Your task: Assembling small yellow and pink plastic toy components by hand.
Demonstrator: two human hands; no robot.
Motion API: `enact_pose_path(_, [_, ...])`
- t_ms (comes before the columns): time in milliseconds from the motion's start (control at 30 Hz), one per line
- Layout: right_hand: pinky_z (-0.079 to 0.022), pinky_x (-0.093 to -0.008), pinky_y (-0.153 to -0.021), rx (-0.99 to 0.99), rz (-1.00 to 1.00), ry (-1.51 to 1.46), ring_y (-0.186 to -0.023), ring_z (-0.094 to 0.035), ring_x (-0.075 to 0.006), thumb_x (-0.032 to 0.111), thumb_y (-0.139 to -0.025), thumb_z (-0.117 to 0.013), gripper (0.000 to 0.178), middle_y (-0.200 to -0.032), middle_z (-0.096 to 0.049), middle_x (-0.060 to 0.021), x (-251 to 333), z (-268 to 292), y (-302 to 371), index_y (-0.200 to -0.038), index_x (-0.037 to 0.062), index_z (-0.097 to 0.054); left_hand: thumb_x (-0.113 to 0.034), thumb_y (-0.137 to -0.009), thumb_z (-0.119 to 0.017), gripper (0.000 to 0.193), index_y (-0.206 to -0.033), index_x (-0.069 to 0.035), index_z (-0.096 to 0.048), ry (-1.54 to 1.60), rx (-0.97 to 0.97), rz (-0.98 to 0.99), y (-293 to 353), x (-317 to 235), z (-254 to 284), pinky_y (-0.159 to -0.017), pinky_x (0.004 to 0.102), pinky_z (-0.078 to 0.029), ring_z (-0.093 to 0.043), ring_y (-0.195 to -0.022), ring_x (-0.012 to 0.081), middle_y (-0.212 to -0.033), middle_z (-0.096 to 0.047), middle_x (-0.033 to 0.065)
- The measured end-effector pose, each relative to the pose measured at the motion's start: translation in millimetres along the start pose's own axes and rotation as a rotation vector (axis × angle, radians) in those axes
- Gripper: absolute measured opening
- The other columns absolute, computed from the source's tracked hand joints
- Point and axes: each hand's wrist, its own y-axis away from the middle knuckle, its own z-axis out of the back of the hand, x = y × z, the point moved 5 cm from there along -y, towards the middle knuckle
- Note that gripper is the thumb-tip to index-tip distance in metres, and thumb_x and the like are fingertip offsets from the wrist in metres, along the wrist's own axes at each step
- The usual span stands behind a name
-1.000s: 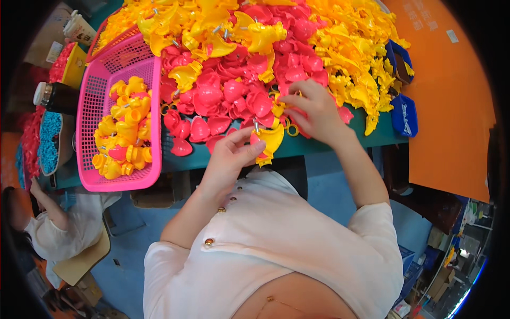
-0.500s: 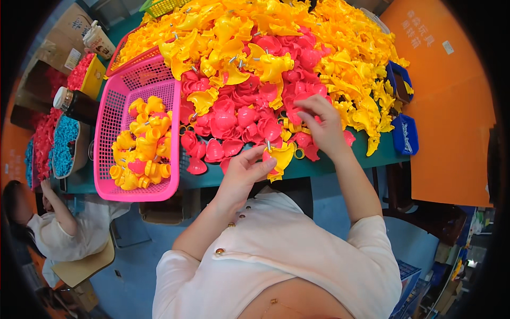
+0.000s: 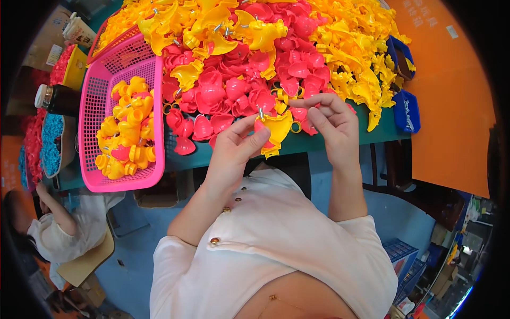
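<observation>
My left hand [image 3: 234,151] pinches a yellow curved plastic shell [image 3: 277,133] between thumb and fingers. A red plastic piece lies against the shell, and a metal pin [image 3: 261,113] stands up at its top. Just right of it, my right hand [image 3: 333,125] has its fingers bent together beside the shell; whatever they hold is too small to make out. Small yellow rings [image 3: 296,127] lie on the table behind the shell. Beyond both hands spreads a heap of red plastic cups [image 3: 212,95], with yellow shells [image 3: 348,58] piled around it.
A pink mesh basket [image 3: 85,138] at left holds assembled yellow-and-red pieces [image 3: 127,127]. Small blue bins [image 3: 408,110] sit at the table's right edge. A dark bottle [image 3: 66,101] and a tub of blue bits [image 3: 53,139] stand farther left, near another person [image 3: 74,228].
My right hand has drawn back from the red heap toward me, its fingers closer together. My left hand still grips the yellow shell, and the view has shifted slightly.
</observation>
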Motion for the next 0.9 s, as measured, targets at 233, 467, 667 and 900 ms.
enact_pose_path(233, [-0.051,-0.0233,-0.064,-0.061,0.089,0.015,-0.072,-0.063,-0.0131,0.002,-0.084,-0.062,0.014,-0.089,-0.067,-0.0148,-3.1,0.2,-2.0,-0.097,-0.0036,-0.064,-0.015,-0.088,-0.063,0.04,-0.123,0.002,-0.052,0.044,0.019,0.019,3.7,0.2,0.4,-0.08,0.0255,-0.052,-0.062,-0.092,0.0126,-0.105,-0.062,0.0073])
enact_pose_path(467, [-0.048,-0.0217,-0.056,-0.035,0.012,-0.027,-0.064,-0.062,-0.0127,0.005,-0.088,-0.057,0.015,-0.086,-0.067,-0.0164,-9.4,4.1,-5.4,-0.101,-0.0046,-0.059,-0.017,-0.088,-0.063,0.037,-0.12,0.001,-0.054,0.098,-0.005,0.06,4.4,6.0,10.6,-0.078,0.026,-0.052,-0.062,-0.088,0.0107,-0.104,-0.062,0.0052])
enact_pose_path(667, [-0.05,-0.0226,-0.064,0.003,-0.041,-0.103,-0.069,-0.063,-0.0126,0.002,-0.085,-0.06,0.011,-0.092,-0.067,-0.0195,-18.1,6.6,-4.4,-0.095,-0.0027,-0.058,-0.016,-0.087,-0.065,0.038,-0.119,0.001,-0.055,0.083,-0.017,0.076,4.9,5.8,11.7,-0.077,0.0253,-0.052,-0.062,-0.088,0.0104,-0.102,-0.063,0.0052])
enact_pose_path(900, [-0.053,-0.0256,-0.071,-0.064,-0.007,-0.089,-0.073,-0.064,-0.0145,-0.003,-0.082,-0.061,0.007,-0.095,-0.066,-0.02,-13.2,11.1,-3.3,-0.089,-0.0041,-0.063,-0.014,-0.083,-0.069,0.043,-0.12,0.003,-0.055,-0.005,0.015,0.102,6.8,3.3,7.3,-0.077,0.0251,-0.05,-0.063,-0.087,0.0121,-0.101,-0.064,0.0077])
